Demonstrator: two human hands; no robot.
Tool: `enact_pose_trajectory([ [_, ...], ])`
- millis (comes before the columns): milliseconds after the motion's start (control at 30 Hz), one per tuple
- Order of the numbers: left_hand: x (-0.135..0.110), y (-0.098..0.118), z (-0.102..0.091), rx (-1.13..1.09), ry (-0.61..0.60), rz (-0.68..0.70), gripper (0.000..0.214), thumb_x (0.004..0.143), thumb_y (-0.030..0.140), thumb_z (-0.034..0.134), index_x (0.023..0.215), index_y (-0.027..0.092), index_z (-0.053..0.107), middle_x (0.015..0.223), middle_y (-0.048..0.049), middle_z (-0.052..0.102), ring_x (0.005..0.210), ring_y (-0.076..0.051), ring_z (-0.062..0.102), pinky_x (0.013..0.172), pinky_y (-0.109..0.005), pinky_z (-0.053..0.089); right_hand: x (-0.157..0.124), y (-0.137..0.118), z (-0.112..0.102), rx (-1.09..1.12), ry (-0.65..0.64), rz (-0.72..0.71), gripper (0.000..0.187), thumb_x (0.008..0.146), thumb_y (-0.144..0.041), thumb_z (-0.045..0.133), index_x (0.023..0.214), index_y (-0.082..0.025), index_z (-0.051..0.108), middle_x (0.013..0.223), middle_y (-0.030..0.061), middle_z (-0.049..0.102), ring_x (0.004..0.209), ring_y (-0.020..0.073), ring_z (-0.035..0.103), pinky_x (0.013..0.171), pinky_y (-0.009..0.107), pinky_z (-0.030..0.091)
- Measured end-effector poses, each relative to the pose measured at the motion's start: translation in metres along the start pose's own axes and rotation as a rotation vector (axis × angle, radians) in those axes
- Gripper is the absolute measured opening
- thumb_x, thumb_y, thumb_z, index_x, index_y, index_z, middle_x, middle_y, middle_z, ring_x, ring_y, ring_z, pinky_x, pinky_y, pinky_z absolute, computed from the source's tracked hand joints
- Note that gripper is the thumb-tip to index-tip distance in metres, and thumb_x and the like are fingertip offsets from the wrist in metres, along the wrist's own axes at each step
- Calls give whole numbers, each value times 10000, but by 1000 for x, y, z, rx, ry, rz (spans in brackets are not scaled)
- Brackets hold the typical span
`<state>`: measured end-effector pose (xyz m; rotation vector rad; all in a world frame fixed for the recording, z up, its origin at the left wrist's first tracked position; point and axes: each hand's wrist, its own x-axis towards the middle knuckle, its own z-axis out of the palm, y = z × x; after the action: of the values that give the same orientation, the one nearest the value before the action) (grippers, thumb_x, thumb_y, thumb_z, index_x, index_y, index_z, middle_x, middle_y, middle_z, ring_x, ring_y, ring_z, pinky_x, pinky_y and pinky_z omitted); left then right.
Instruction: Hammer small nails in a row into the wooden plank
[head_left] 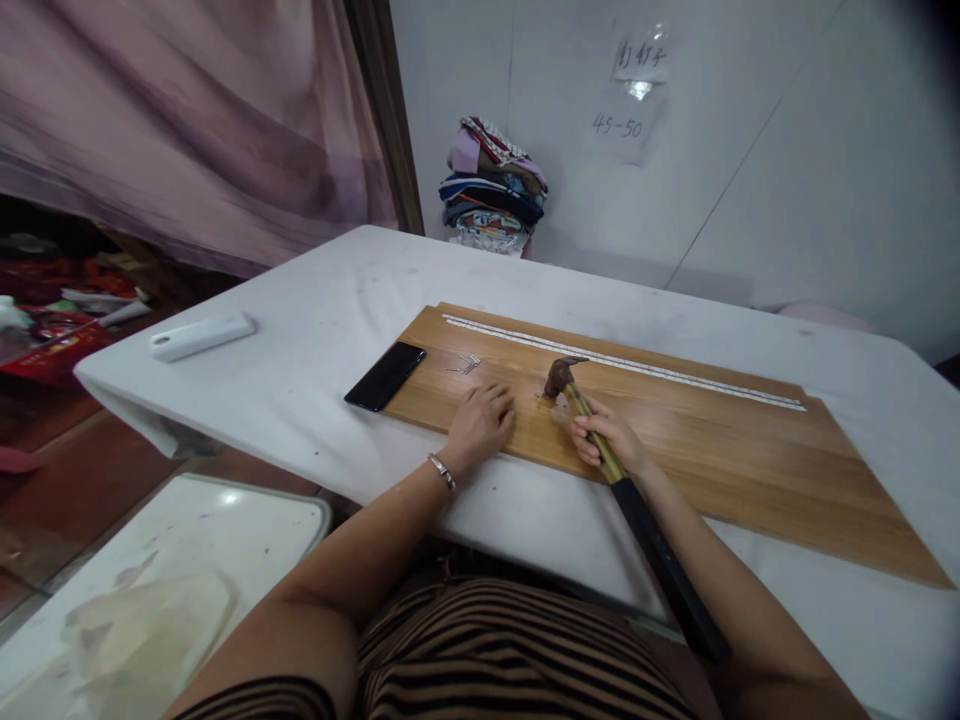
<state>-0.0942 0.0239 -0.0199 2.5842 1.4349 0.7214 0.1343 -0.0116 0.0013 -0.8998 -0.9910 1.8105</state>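
Observation:
My right hand grips a claw hammer by the yellowish upper part of its handle. The black lower handle slants back along my forearm. The rusty head is over the wooden board, close to or on its surface, with a small mark or fragments beside it. Left of the hammer, my left hand rests on the board's near edge, palm down, fingers slightly bent and nothing visible in them. Beyond it lies a small heap of nails.
A black phone overlaps the board's left end. Two white marked strips run along the far side. The white table also bears a white handle-like object. Folded clothes are stacked by the wall; a white stool stands at lower left.

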Motion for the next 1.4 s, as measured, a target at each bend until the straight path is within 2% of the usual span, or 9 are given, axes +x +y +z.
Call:
enact_pose_trajectory([
  [400, 0, -2, 1, -11, -2, -11, 169, 881, 246, 468, 897, 208, 631, 1157, -68, 620, 1180, -215, 487, 1032, -396, 338, -2, -1, 2, -3, 14, -24, 317, 739, -228, 632, 994, -243, 444, 595, -98, 486, 322, 39, 363, 286, 150, 283],
  [1000, 1, 2, -4, -9, -15, -3, 154, 890, 233, 455, 804, 208, 580, 1003, -54, 626, 1077, -199, 521, 977, -374, 365, -1, 0, 1, -7, -6, -19, 294, 741, -230, 629, 966, -234, 440, 597, -98, 479, 327, 37, 361, 291, 149, 279],
  [1400, 1, 1, -2, -24, -15, -11, 161, 885, 231, 460, 834, 214, 611, 1064, -64, 629, 1117, -208, 512, 990, -390, 367, -2, -2, 0, -14, 2, -29, 351, 749, -236, 616, 1053, -246, 442, 604, -97, 473, 328, 38, 359, 293, 152, 288],
])
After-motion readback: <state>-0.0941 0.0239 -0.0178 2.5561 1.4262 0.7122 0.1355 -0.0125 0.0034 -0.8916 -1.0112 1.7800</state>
